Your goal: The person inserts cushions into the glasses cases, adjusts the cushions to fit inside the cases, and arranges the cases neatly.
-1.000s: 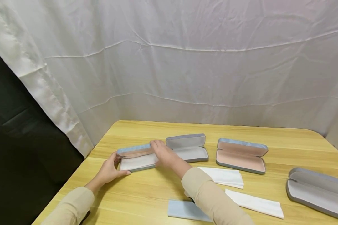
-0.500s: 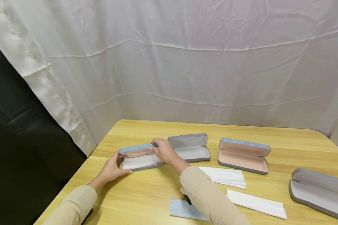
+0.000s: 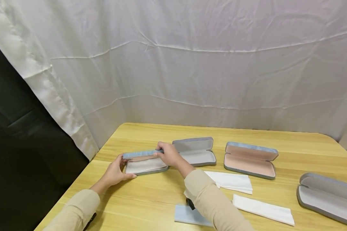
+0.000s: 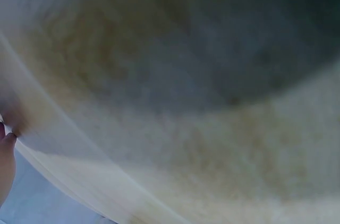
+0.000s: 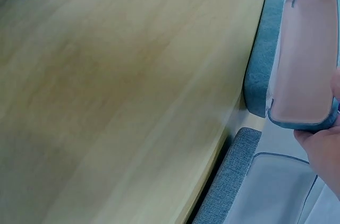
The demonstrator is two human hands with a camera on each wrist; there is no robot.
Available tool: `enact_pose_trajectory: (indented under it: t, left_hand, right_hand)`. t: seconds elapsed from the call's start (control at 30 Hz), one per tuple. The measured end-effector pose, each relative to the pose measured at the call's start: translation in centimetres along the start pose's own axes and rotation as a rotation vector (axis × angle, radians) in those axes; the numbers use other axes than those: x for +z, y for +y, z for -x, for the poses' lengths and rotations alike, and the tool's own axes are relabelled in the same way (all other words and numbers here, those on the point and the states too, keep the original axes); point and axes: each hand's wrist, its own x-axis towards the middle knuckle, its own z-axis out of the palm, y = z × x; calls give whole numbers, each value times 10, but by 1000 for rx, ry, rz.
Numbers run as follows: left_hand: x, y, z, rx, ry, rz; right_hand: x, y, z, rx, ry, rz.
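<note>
In the head view, an open light-blue glasses case (image 3: 140,154) with a pink-lined lid sits at the table's left. A white cloth (image 3: 146,166) lies flat in its base. My left hand (image 3: 114,172) grips the case's left end, thumb at the front and fingers behind. The lid's right corner is pinched by my right hand (image 3: 170,156). In the right wrist view, the lid's pink lining (image 5: 308,57) faces the camera, with my right hand (image 5: 325,152) at its near end. The left wrist view is mostly blurred.
An open grey case (image 3: 196,157) stands just right of my right hand. Farther right are another blue case (image 3: 250,160) and a larger-looking grey case (image 3: 329,202). White folded cloths (image 3: 234,182) and a light-blue cloth (image 3: 191,214) lie in front on the wooden table (image 3: 144,205).
My right hand has gone from the right end of the case's inside to pinching the lid's edge. The lid leans slightly further forward. My left hand keeps its grip.
</note>
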Motion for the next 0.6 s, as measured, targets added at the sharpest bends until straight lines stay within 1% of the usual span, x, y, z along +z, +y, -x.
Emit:
enact_pose_trajectory:
  t: [0.17, 0.3, 0.4, 0.5, 0.6]
  left_hand:
    - [0, 1, -1, -2, -2, -16]
    - [-1, 1, -1, -2, -6, -25]
    - [-1, 1, -2, 0, -6, -25]
    - [-1, 0, -2, 8, 1, -21]
    - [0, 0, -3, 16, 1, -13]
  right_hand:
    - [-1, 0, 1, 6, -15, 16]
    - [-3, -1, 1, 39, -54, 15]
    - [-4, -3, 1, 45, -73, 11]
    - [-6, -2, 1, 29, -80, -5]
    - [-6, 0, 2, 32, -102, -43]
